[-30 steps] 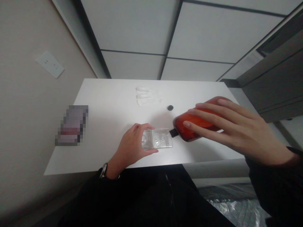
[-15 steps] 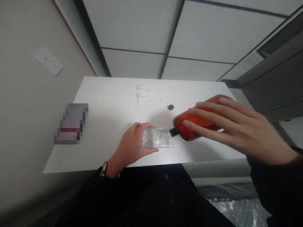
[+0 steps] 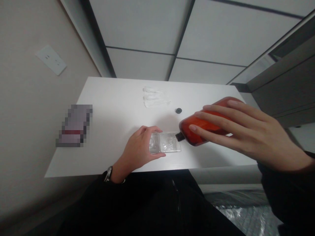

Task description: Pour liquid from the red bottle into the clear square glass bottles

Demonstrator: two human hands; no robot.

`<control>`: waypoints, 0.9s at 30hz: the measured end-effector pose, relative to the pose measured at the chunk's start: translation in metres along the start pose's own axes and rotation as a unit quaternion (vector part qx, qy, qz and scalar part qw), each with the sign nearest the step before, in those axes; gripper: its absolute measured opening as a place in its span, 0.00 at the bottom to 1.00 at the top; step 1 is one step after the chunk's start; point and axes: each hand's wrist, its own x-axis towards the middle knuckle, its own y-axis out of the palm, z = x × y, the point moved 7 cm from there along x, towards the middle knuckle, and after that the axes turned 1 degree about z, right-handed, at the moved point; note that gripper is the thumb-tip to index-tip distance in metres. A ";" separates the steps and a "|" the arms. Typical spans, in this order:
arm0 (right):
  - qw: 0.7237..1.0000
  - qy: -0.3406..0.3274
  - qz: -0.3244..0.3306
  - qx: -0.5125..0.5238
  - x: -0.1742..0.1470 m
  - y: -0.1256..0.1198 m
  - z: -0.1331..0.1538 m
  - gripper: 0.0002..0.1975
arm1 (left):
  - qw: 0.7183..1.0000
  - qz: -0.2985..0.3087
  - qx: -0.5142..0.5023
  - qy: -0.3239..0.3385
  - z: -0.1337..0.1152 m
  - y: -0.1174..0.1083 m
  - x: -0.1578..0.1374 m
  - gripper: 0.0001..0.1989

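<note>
Near the front of the white table, my left hand [image 3: 139, 146] grips a clear plastic container [image 3: 169, 143] by its left part, thumb on the near side and fingers on the far side. The container has two square sections, and my palm partly covers the left one. In my right hand [image 3: 248, 131] is an amber-red bottle [image 3: 197, 129], tilted with its uncapped black-looking neck pointing down and left. The bottle's mouth sits over the right edge of the container. Whether liquid is flowing out cannot be made out.
Behind the container lies a small black cap [image 3: 178, 110]. A translucent white glove [image 3: 155, 97] is spread flat farther back on the white table [image 3: 110, 108]. A pixelated box-like item [image 3: 75, 126] is at the left edge. White panels [image 3: 142, 26] rise behind the table.
The view has shifted very slightly. Both hands keep their grips, and the bottle stays tilted over the container with almost no movement.
</note>
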 end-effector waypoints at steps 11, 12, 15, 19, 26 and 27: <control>0.999 -0.035 0.004 -0.032 0.010 -0.007 0.004 0.29 | 1.000 -0.003 0.013 0.014 -0.001 0.000 0.000 0.40; 0.999 -0.039 0.001 -0.033 0.010 -0.007 0.005 0.29 | 1.000 -0.003 0.014 0.015 -0.001 0.001 0.000 0.40; 0.998 -0.051 -0.011 -0.037 0.011 -0.007 0.006 0.28 | 1.000 -0.005 0.016 0.018 -0.002 0.001 0.001 0.40; 0.997 -0.052 -0.021 -0.045 0.012 -0.008 0.007 0.28 | 1.000 -0.007 0.020 0.020 -0.003 0.000 0.000 0.40; 0.997 -0.061 -0.022 -0.051 0.015 -0.011 0.009 0.27 | 0.999 -0.013 0.024 0.023 -0.004 -0.002 -0.001 0.39; 0.997 -0.059 -0.021 -0.052 0.015 -0.011 0.009 0.27 | 0.999 -0.013 0.024 0.023 -0.004 -0.002 -0.001 0.39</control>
